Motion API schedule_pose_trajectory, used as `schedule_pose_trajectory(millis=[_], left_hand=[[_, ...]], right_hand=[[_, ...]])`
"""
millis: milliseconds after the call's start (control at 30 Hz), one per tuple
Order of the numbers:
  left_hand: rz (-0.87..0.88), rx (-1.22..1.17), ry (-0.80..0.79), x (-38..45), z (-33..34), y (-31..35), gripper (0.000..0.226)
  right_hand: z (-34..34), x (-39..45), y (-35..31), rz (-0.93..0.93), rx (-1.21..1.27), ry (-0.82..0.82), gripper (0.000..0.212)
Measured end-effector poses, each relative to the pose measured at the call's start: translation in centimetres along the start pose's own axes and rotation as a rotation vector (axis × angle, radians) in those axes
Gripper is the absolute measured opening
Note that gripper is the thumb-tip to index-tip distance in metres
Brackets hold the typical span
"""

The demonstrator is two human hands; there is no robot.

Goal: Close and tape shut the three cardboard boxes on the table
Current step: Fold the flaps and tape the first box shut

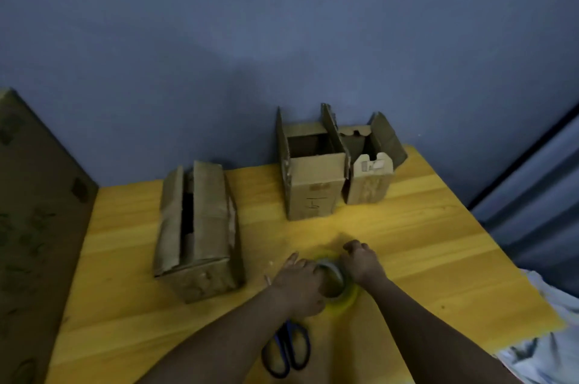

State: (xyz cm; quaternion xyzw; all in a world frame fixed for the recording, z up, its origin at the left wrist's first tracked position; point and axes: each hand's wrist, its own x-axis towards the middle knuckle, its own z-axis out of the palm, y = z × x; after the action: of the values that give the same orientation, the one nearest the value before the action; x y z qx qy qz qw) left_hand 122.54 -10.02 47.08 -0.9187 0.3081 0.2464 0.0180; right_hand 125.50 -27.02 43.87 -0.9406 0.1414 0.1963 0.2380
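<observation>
Both hands work a roll of tape (pixel 332 280) that stands on edge on the yellow bench (pixel 423 227), directly in front of the person. The left hand (pixel 299 281) is curled over the roll's left side, steadying it; the right hand (pixel 360 261) has its fingers bent against the right rim, apparently searching for or picking at the free end, though the tape end itself cannot be made out. The step in hand is judged to be freeing a starting length of tape. Hold the roll firmly with the left hand so that it cannot turn, and lift the end cleanly with a fingernail before pulling. None of the three boxes is sealed yet: the long box (pixel 197 230) lies to the left with its flaps nearly shut but gapped, while the tall box (pixel 313 170) and the small box (pixel 371 170) stand together near the wall with flaps upright. Fold the flaps flush before applying tape. Scissors (pixel 286 349) lie near the bench's front edge, partly under the left forearm, ready for cutting.
</observation>
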Motion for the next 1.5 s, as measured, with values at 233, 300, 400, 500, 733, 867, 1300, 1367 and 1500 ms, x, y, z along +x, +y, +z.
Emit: schedule_pose_trajectory(millis=[233, 300, 400, 500, 733, 867, 1300, 1367, 1500], left_hand=[[-0.196, 0.096, -0.187, 5.1, 0.5, 6.8, 0.067], [-0.276, 0.031, -0.161, 5.6, 0.5, 7.8, 0.048], [-0.363, -0.117, -0.027, 5.2, 0.0, 8.3, 0.034], [-0.458, -0.401, 0.125, 5.0, -0.3, 7.3, 0.039], [-0.299, -1.435, 0.364, 3.2, -3.3, 6.1, 0.018], [-0.15, -1.56, 0.421, 2.4, -3.9, 6.3, 0.013], [0.014, -1.431, 0.426, -0.2, -5.1, 4.3, 0.031], [0.013, -1.436, 0.432, -0.5, -5.5, 4.1, 0.032], [0.032, -1.481, 0.449, -0.9, -6.8, 4.1, 0.036]], right_hand=[[-3.1, 2.8, 3.5, -0.064, 0.148, -0.351, 0.043], [-3.7, 2.9, 3.9, -0.061, 0.214, -0.429, 0.047], [-4.3, 3.6, 4.8, -0.082, 0.27, -0.428, 0.048], [-4.8, 4.1, 5.3, -0.077, 0.396, -0.411, 0.047], [-7.3, 3.1, 4.5, -0.194, 0.812, -0.349, 0.034], [-9.3, 1.7, 3.5, -0.422, 0.797, -0.354, 0.059], [-14.0, 0.0, 1.2, -0.675, 0.61, -0.24, 0.05], [-14.0, -0.1, 0.9, -0.686, 0.61, -0.209, 0.041], [-13.7, 0.0, 0.1, -0.72, 0.637, -0.058, 0.018]])
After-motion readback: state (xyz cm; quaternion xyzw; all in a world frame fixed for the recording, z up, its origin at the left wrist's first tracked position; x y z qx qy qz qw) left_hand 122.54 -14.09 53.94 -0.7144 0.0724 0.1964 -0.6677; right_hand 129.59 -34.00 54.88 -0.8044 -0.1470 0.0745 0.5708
